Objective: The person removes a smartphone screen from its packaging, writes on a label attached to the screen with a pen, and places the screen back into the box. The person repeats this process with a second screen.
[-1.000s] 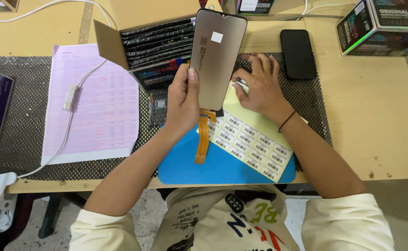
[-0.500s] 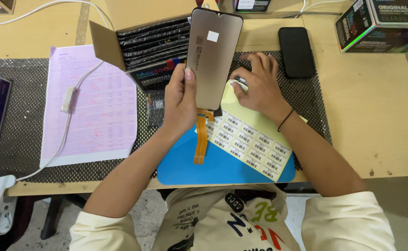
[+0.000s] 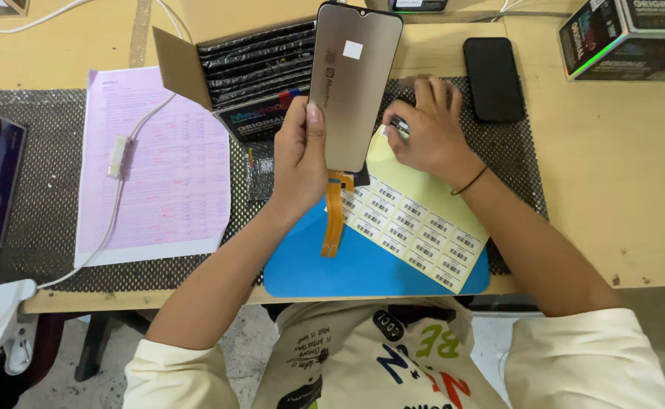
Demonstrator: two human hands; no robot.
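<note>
Left hand (image 3: pixel 300 155): grips grey rectangular phone display panel (image 3: pixel 354 79) upright above blue mat (image 3: pixel 348 265), orange flex ribbon (image 3: pixel 333 213) dangling. Right hand (image 3: pixel 423 129): fingers pinching small label on yellow barcode sticker sheet (image 3: pixel 416 220).

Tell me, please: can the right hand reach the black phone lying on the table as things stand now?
Probably yes. The right hand rests on the sticker sheet, and the black phone lies just beyond it on the table, with nothing between them.
</note>
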